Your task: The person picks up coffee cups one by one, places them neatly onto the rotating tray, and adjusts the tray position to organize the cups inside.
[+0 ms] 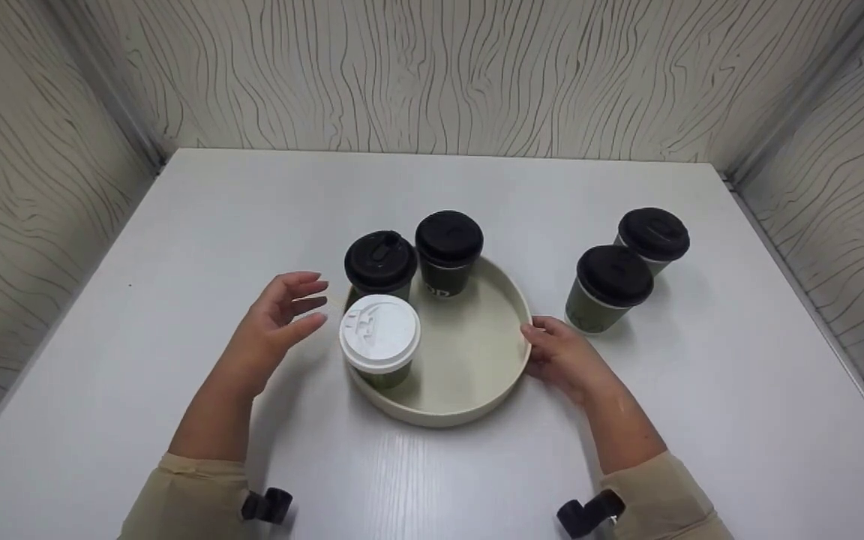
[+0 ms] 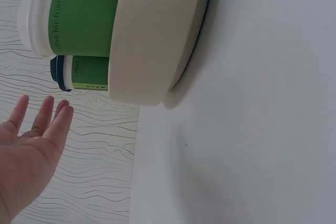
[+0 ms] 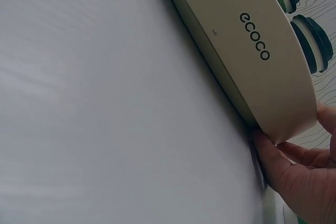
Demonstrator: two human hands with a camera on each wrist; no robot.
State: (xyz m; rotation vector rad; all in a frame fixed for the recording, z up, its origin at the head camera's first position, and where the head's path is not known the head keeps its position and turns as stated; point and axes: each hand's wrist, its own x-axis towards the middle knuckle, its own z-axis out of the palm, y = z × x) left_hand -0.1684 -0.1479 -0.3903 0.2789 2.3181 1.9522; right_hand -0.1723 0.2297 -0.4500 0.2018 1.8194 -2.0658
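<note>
A round cream tray [image 1: 477,360] sits on the table with three paper coffee cups in its left and far part. One is a green cup with a white lid [image 1: 379,334]; the others are a cup with a black lid [image 1: 379,262] and another black-lidded cup [image 1: 448,244]. My right hand [image 1: 563,356] grips the tray's right side, thumb at the rim, other fingers against the wall and lower edge in the right wrist view. Left of the tray, my left hand [image 1: 271,322] is held in the air, fingers spread and apart from the cups, holding nothing.
Two more black-lidded cups stand upright on the table to the right of the tray: a nearer cup [image 1: 606,289] beside my right hand and a farther cup [image 1: 655,236]. Wood-grain patterned walls [image 1: 432,75] enclose the white table [image 1: 289,202] at the back and sides.
</note>
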